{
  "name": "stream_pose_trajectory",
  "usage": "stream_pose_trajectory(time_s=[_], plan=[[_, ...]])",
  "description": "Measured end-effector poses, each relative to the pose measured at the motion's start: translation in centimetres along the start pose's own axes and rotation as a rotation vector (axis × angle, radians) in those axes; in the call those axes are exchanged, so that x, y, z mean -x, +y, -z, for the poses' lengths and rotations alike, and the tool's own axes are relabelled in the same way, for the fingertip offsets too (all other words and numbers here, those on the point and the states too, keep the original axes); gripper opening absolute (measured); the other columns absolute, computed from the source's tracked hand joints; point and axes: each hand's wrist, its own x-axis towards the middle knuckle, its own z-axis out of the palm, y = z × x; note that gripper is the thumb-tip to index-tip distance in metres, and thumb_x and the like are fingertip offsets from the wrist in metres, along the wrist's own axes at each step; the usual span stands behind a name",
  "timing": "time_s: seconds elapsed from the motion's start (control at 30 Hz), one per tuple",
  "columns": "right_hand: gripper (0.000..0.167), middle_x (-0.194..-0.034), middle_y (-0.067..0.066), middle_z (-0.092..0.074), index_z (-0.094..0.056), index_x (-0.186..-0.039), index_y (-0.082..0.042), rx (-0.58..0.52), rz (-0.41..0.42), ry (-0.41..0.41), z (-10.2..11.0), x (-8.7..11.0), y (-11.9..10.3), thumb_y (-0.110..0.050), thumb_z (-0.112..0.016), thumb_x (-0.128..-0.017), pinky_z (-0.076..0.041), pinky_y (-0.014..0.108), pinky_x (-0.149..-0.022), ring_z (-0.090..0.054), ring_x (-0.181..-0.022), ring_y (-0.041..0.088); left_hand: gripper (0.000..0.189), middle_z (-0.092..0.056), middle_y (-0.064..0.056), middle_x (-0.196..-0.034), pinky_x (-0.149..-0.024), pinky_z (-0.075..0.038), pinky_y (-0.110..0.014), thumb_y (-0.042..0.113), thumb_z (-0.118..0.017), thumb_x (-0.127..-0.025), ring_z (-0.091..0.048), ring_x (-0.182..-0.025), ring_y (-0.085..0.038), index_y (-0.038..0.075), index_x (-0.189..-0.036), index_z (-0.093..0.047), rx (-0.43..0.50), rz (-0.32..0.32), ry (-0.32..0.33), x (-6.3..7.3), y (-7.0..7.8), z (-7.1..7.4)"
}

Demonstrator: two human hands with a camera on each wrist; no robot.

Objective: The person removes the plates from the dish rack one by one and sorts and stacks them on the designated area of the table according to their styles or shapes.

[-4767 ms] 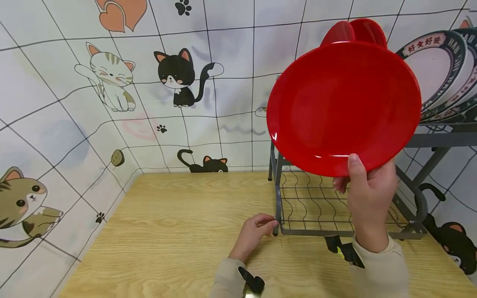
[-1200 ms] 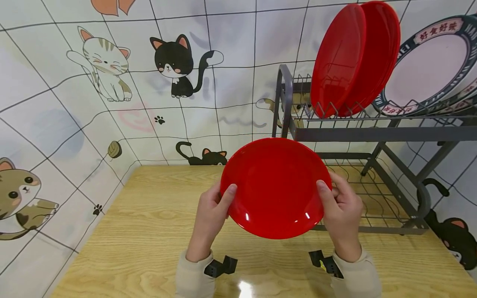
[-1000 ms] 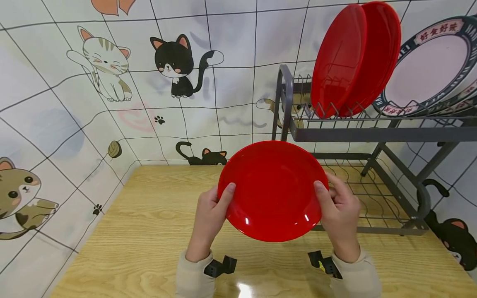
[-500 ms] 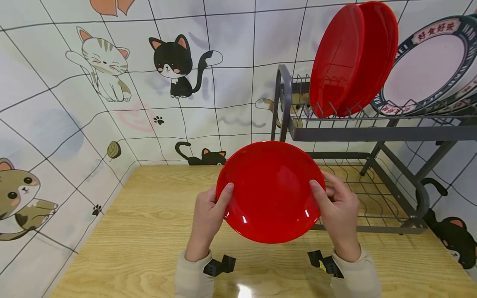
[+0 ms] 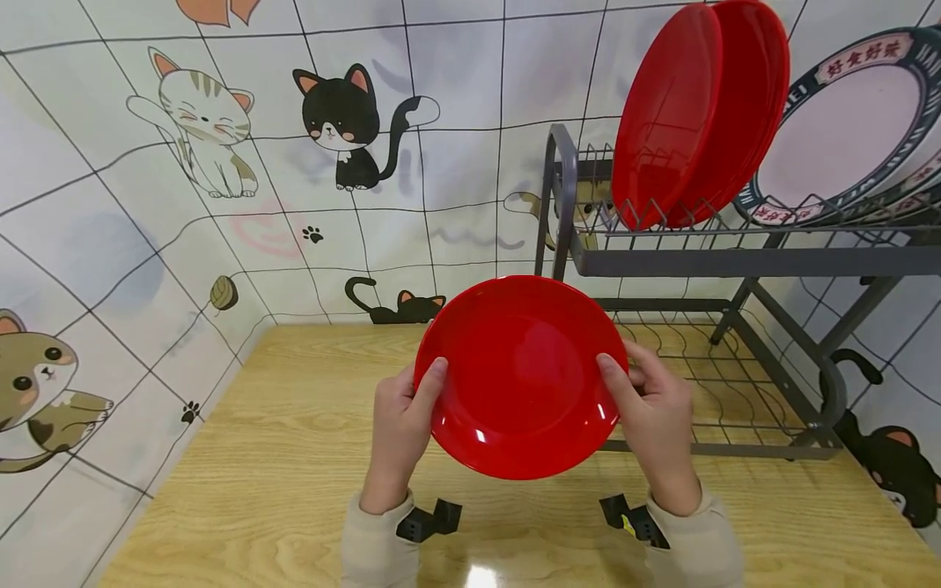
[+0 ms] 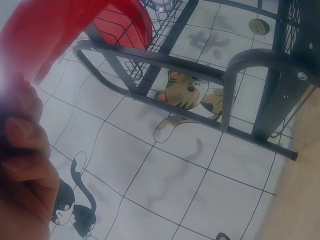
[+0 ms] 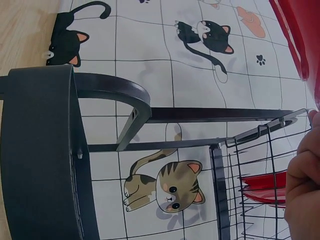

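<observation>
A round red plate is held up above the wooden table, its glossy inside tilted toward the head camera. My left hand grips its left rim, thumb on the inside face and fingers behind. On the opposite rim my right hand pinches it the same way. In the left wrist view the plate and curled fingers show at the left edge. The right wrist view catches the right hand at its right edge, below part of the red plate.
Right of the plate stands a grey two-tier dish rack. Red plates and white plates with dark patterned rims lean upright on its upper tier. The lower wire shelf sits behind my right hand. A cat-patterned wall backs the table.
Earlier the right hand alone held the plate high before the rack while the left touched the rack's leg. Now both hands hold it lower; over the last second it drifts slightly left.
</observation>
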Motion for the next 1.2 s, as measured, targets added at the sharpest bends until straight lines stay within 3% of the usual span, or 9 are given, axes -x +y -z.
stream_pose_trajectory(time_s=[0.17, 0.4, 0.57, 0.8, 0.97, 1.2], plan=[[0.035, -0.078, -0.012, -0.066, -0.058, -0.115, -0.006, 0.024, -0.026, -0.004, -0.3, 0.1, -0.1, 0.000, -0.062, -0.081, -0.050, 0.022, -0.054, -0.062, -0.061, 0.008, 0.021, -0.067, -0.005, -0.076, -0.052, -0.052, -0.032, 0.016, -0.049, -0.092, -0.064, -0.061, -0.013, 0.005, -0.097, -0.065, 0.001, 0.033, 0.017, -0.1, -0.1, 0.2], [0.039, -0.079, -0.001, -0.067, -0.056, -0.119, -0.010, 0.035, -0.056, 0.011, -0.7, 0.1, -0.1, -0.003, -0.064, -0.081, -0.051, 0.020, -0.054, -0.061, -0.062, 0.009, 0.022, -0.067, -0.004, -0.079, -0.054, -0.052, -0.032, 0.018, -0.049, -0.092, -0.064, -0.064, -0.013, 0.007, -0.100, -0.065, 0.003, 0.057, 0.038, -0.2, -0.2, 0.4], [0.038, -0.077, -0.005, -0.067, -0.058, -0.117, -0.010, 0.030, -0.062, -0.005, -1.0, 0.3, -0.1, -0.003, -0.064, -0.081, -0.051, 0.022, -0.054, -0.061, -0.060, 0.010, 0.022, -0.067, -0.005, -0.080, -0.054, -0.052, -0.032, 0.019, -0.049, -0.092, -0.064, -0.064, -0.014, 0.006, -0.100, -0.065, 0.013, 0.069, 0.047, -0.2, -0.2, 0.6], [0.034, -0.068, -0.008, -0.061, -0.057, -0.115, -0.001, 0.055, -0.033, -0.013, -0.9, 0.1, -1.1, 0.003, -0.060, -0.081, -0.045, 0.015, -0.049, -0.051, -0.054, 0.007, 0.023, -0.067, -0.004, -0.084, -0.056, -0.052, -0.033, 0.022, -0.050, -0.092, -0.065, -0.068, -0.015, 0.008, -0.102, -0.065, 0.032, 0.109, 0.066, -0.1, -0.4, 0.8], [0.029, -0.057, 0.000, -0.052, -0.058, -0.112, 0.003, 0.064, -0.016, -0.023, -0.7, -0.2, -2.0, 0.004, -0.058, -0.082, -0.038, 0.017, -0.043, -0.042, -0.049, 0.007, 0.025, -0.067, -0.004, -0.086, -0.057, -0.053, -0.034, 0.027, -0.050, -0.091, -0.065, -0.071, -0.017, 0.010, -0.103, -0.065, 0.053, 0.166, 0.095, -0.2, -0.6, 0.9], [0.026, -0.051, -0.002, -0.045, -0.061, -0.110, -0.003, -0.007, 0.005, -0.018, -0.3, -0.4, 0.2, 0.002, -0.055, -0.085, -0.029, 0.023, -0.037, -0.038, -0.044, 0.007, 0.030, -0.066, -0.006, -0.083, -0.061, -0.053, -0.037, 0.034, -0.051, -0.090, -0.063, -0.072, -0.022, 0.008, -0.095, -0.065, 0.119, 0.264, 0.189, -0.5, -0.6, 0.7]])
